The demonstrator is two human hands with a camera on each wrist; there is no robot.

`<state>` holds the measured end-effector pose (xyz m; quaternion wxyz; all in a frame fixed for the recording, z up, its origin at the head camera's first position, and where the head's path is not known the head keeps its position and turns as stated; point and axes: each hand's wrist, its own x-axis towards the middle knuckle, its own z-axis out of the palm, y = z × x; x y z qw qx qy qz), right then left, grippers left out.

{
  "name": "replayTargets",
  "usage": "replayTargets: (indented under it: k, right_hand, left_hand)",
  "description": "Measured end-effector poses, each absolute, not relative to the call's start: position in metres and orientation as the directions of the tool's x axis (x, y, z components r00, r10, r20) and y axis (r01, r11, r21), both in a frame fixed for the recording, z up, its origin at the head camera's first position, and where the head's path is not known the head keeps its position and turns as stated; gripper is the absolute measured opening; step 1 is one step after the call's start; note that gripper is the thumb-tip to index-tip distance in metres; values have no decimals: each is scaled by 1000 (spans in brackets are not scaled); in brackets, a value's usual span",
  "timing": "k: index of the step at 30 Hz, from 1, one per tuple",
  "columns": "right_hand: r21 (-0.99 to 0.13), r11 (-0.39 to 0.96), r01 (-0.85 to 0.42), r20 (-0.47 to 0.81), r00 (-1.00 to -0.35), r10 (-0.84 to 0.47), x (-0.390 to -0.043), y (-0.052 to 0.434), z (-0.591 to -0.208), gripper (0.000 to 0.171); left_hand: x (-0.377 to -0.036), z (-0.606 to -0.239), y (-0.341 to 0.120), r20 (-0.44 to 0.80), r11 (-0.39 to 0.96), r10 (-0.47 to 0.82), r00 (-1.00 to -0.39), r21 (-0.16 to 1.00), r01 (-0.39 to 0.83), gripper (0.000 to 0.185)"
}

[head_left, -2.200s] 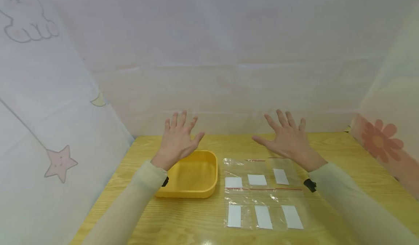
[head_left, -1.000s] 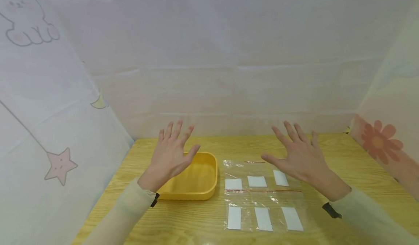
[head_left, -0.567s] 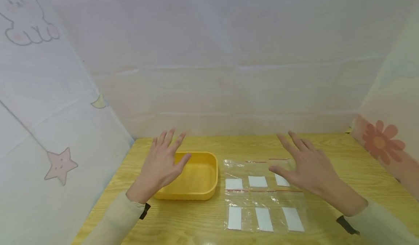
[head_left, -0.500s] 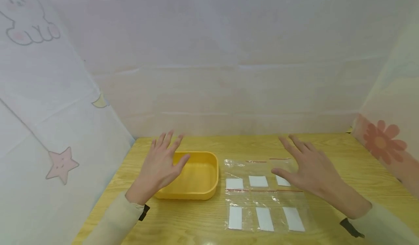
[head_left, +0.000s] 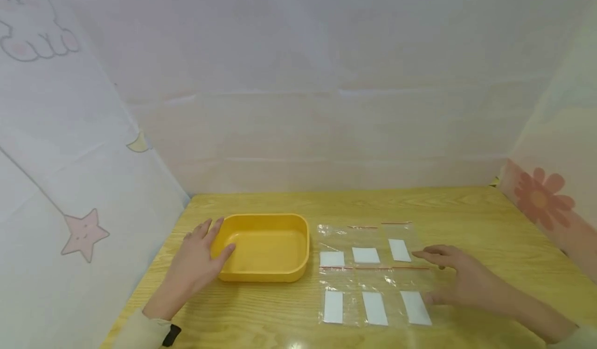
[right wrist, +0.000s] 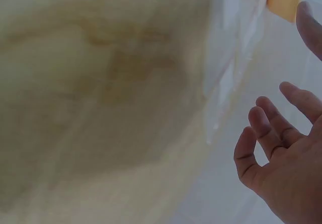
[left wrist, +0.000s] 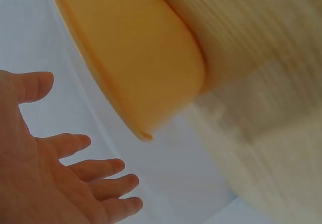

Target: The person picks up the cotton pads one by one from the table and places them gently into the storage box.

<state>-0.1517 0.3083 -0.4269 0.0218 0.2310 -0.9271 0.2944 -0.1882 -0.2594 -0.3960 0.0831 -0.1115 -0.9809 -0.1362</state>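
right hand [right wrist: 282, 158] fingers loosely spread, nothing held | blurred wooden table [right wrist: 90, 83] | yellow tray [right wrist: 284, 0] corner

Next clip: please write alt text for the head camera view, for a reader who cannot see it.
A person's left hand rests open beside a shallow yellow tray on a wooden table, while the right hand lies open at the right edge of clear zip bags holding white rectangles. Pale cloth printed with a star and a flower encloses the table.

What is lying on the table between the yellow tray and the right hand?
In the head view, clear plastic bags with white labels lie between the yellow tray and the right hand.
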Motion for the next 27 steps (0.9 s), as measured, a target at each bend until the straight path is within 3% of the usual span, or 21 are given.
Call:
replayTargets:
  k: [7, 16, 27]
  right_hand:
    - [-428, 752, -502, 208, -864, -459, -140, 319, -458, 81]
    - [-382, 680, -626, 273, -779, -564, -137, 319, -476, 73]
    - [-397, 684, -611, 310, -791, -527, -132, 331, -484, 74]
  left_hand:
    - [-178, -406, -287, 134, 862, 166, -977, 461, 210, 81]
    - [-172, -415, -297, 91, 832, 175, -980, 520, 196, 79]
    - [-174, -422, -300, -12, 695, 219, -976, 704, 147, 84]
